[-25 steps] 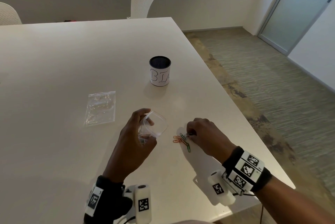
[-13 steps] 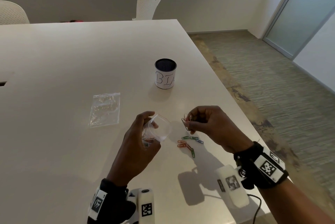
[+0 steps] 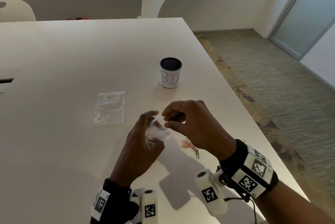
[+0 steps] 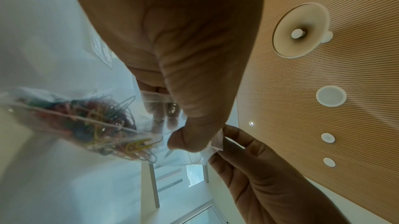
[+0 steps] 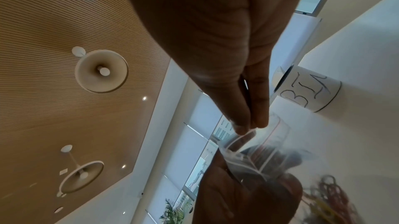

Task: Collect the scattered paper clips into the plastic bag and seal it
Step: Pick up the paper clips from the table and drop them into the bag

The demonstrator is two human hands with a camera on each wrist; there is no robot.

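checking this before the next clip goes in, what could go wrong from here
1. The left hand holds the small clear plastic bag of coloured clips tilted; with its mouth open, clips could slide out.
2. The right hand pinches at the bag's rim; a clip might miss the narrow opening.
3. The loose orange and green paper clips lie under the right wrist and could be swept aside.

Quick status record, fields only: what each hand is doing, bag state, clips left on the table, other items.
left hand: grips the plastic bag, mouth open
right hand: fingertips pinched at the bag mouth; whether they hold a clip, unclear
bag contents: many coloured clips
loose paper clips: a few left on the table
other: second clear bag lying flat; cup marked BIN
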